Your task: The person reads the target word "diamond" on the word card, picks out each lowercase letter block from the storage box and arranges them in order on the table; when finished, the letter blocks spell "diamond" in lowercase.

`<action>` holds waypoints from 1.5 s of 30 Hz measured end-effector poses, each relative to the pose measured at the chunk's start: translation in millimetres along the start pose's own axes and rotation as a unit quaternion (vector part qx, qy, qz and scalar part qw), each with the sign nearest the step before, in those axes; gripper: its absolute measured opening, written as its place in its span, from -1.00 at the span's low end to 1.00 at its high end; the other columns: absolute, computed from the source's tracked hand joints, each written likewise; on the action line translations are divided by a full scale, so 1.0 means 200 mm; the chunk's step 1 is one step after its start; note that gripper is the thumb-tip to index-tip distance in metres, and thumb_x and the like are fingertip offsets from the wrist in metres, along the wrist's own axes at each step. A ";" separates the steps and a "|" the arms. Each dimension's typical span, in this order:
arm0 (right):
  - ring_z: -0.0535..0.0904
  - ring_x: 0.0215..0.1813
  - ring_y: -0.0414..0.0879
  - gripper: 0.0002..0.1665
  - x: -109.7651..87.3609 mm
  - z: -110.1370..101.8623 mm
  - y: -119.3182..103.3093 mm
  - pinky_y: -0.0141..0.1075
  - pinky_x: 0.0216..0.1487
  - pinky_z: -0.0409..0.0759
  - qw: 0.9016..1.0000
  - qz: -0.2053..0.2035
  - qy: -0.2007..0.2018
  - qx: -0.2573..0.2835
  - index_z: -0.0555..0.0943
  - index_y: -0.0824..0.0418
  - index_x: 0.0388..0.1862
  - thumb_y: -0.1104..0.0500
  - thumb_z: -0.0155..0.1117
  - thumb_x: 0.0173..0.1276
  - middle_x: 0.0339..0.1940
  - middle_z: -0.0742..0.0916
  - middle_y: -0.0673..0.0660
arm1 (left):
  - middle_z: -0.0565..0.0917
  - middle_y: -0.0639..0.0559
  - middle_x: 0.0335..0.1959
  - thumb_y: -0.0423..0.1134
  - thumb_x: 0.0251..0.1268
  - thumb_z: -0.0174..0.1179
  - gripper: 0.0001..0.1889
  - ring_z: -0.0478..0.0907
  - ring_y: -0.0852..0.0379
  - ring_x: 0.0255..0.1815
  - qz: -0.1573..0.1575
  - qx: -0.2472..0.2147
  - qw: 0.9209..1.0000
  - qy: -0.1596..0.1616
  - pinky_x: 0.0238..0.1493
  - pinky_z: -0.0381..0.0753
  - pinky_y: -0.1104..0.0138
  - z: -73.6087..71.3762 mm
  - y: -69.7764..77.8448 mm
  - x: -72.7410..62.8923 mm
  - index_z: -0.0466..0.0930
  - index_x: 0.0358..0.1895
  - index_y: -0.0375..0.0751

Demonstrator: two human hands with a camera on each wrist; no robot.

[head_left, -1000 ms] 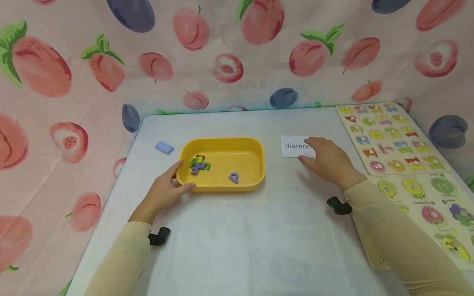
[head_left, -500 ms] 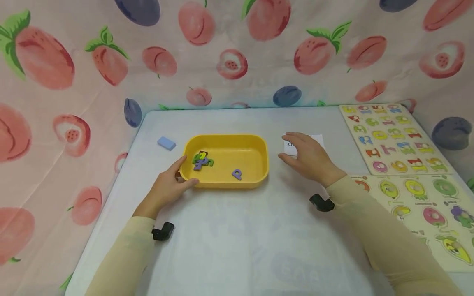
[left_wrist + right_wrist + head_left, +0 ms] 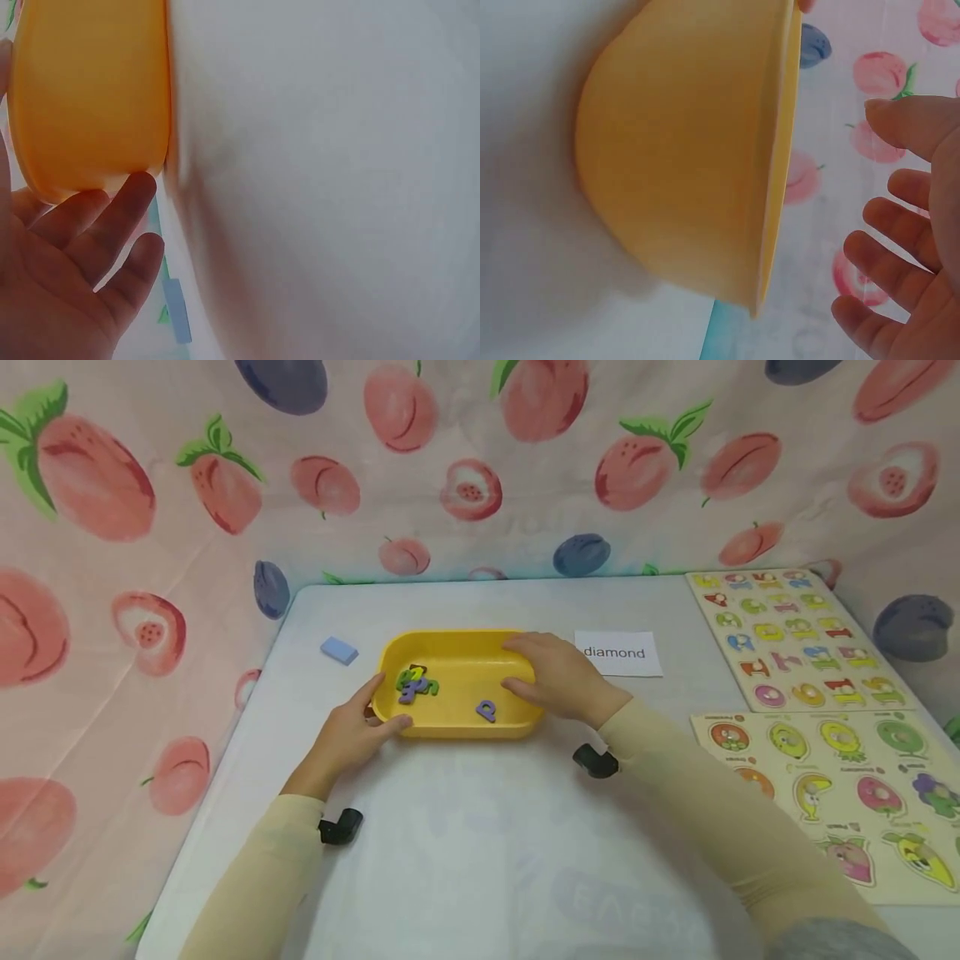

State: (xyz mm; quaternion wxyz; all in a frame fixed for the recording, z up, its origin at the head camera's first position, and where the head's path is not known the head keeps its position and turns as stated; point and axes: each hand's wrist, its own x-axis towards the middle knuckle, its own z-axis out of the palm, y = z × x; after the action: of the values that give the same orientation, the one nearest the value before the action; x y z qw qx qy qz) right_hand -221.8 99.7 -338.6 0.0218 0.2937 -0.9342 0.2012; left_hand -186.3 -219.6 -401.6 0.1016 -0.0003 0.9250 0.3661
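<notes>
Yellow tray (image 3: pixel 465 732), on desk (image 3: pixel 420 852), letters (image 3: pixel 408 691) inside. Left-hand grip (image 3: pixel 348 739): clasps its left end. Right-hand grip (image 3: pixel 561 680): fingers loose, unladen, now over its right end, leaving "diamond" card (image 3: pixel 617 654) uncovered.

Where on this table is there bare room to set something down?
The white tabletop is bare in front of the yellow plastic tray, between the two beige sleeves, and along a strip behind the tray. Crowded: right side, under two pale picture boards.

The tray (image 3: pixel 453 689), letters (image 3: pixel 409 689) inside, lies left of the card (image 3: pixel 630 665).
</notes>
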 end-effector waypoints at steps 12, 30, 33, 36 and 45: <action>0.42 0.40 0.09 -0.34 0.15 0.00 -0.12 -0.06 0.44 0.28 0.998 -0.023 -0.055 -0.026 0.46 0.24 0.42 -0.04 0.28 0.45 0.36 0.57 0.17 | 0.15 -0.15 0.57 0.29 0.23 0.28 0.04 0.30 -0.22 0.41 -0.008 -0.017 1.000 -0.003 0.36 0.33 -0.08 0.03 0.03 0.01 -0.10 0.65 0.07; 0.39 0.43 0.03 -0.39 0.38 0.15 -0.16 -0.15 0.47 0.24 0.993 -0.012 -0.118 -0.012 0.47 0.22 0.42 0.00 0.24 0.49 0.38 0.55 0.12 | 0.21 -0.16 0.54 0.24 0.30 0.25 -0.02 0.36 -0.21 0.35 0.002 -0.018 1.000 -0.011 0.28 0.43 -0.07 0.01 0.02 0.03 -0.07 0.65 0.08; 0.39 0.43 0.01 -0.40 0.41 0.17 -0.18 -0.16 0.47 0.23 0.992 -0.006 -0.128 0.004 0.48 0.19 0.42 0.00 0.24 0.48 0.38 0.56 0.10 | 0.19 -0.14 0.56 0.25 0.28 0.26 -0.02 0.33 -0.21 0.38 -0.008 -0.026 1.000 -0.011 0.29 0.42 -0.06 0.01 0.02 0.03 -0.08 0.65 0.12; 0.40 0.42 -0.01 -0.41 0.43 0.21 -0.20 -0.16 0.46 0.24 0.990 -0.003 -0.140 0.012 0.49 0.17 0.41 0.01 0.24 0.47 0.37 0.57 0.08 | 0.18 -0.12 0.57 0.25 0.27 0.27 -0.02 0.32 -0.21 0.40 -0.017 -0.034 0.999 -0.009 0.30 0.42 -0.06 0.00 0.02 0.03 -0.08 0.65 0.17; 0.46 0.38 -0.01 -0.43 0.46 0.34 -0.23 -0.15 0.43 0.30 0.987 -0.014 -0.160 0.005 0.52 0.18 0.40 -0.01 0.24 0.50 0.34 0.60 0.08 | 0.15 -0.13 0.58 0.29 0.25 0.26 -0.01 0.27 -0.22 0.45 -0.012 -0.037 0.999 -0.015 0.35 0.34 -0.09 0.01 0.01 0.03 -0.09 0.65 0.19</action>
State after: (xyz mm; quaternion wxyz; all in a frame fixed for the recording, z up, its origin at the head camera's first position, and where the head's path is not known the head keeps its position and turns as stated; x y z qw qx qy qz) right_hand -266.9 -10.3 -370.7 -0.1269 0.3351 -0.9204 0.1563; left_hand -192.3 -215.9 -403.3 0.1194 -0.0095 0.9093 0.3986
